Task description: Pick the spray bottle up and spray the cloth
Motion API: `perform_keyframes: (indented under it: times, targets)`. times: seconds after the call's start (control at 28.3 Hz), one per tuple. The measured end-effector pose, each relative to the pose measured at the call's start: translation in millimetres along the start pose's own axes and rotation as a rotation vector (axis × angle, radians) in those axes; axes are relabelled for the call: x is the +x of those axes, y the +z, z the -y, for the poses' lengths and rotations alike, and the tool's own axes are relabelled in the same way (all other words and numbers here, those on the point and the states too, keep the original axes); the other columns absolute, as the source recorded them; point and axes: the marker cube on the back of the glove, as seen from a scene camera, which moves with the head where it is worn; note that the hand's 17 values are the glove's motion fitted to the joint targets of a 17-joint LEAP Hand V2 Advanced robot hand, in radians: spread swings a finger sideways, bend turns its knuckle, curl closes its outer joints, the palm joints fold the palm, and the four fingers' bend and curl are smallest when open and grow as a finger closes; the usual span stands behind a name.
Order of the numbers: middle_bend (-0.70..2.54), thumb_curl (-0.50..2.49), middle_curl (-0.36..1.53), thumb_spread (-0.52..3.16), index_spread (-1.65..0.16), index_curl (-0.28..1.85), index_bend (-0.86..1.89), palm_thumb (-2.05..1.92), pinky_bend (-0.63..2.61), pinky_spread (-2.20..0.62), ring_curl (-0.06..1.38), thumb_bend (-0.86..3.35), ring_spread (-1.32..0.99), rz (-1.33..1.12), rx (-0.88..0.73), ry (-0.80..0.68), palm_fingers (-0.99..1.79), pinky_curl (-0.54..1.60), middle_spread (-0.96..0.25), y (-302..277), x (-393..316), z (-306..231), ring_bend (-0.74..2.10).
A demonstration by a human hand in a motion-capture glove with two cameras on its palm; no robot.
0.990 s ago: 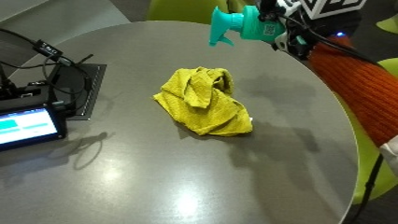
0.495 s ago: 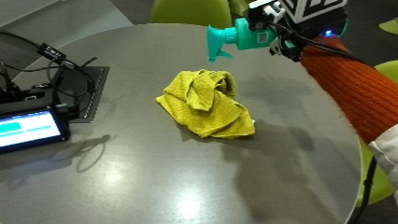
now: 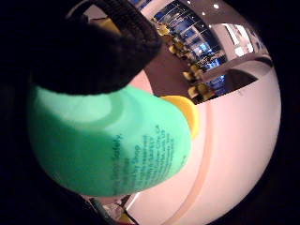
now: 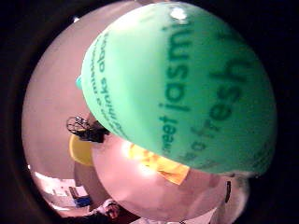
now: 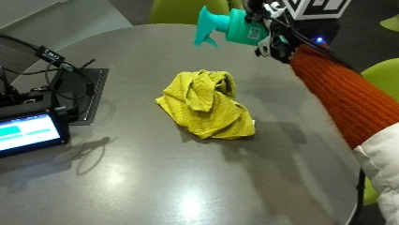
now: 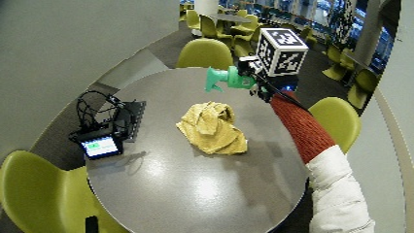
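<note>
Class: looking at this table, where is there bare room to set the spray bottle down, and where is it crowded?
Bare table lies in front of the cloth toward the near edge, and between cloth and the far rim under the held bottle. Crowded: the side with the screen, cables and black pad.

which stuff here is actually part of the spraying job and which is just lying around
Part of the job:
spray bottle, held above the table by the gloved right hand
yellow cloth, crumpled on the table

Just lying about:
small screen and its cables
green chairs
</note>
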Motion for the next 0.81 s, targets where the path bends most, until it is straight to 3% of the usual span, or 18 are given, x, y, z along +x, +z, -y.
perform_keyframes:
  times: [0.6,0.81]
  targets:
    - [0.32,0.64,0.49,0.65,-0.26,0.34,0.14,1.23,0.17,0.01,0.44,-0.01,-0.15,1.056,0.074,0.258,0.78,0.36,-0.08,24,-26,6,0.44]
    - [0.34,0.63,0.5,0.7,-0.26,0.34,0.13,1.19,0.15,0.01,0.45,-0.03,-0.15,1.261,0.064,0.301,0.74,0.36,-0.07,37,-47,4,0.44]
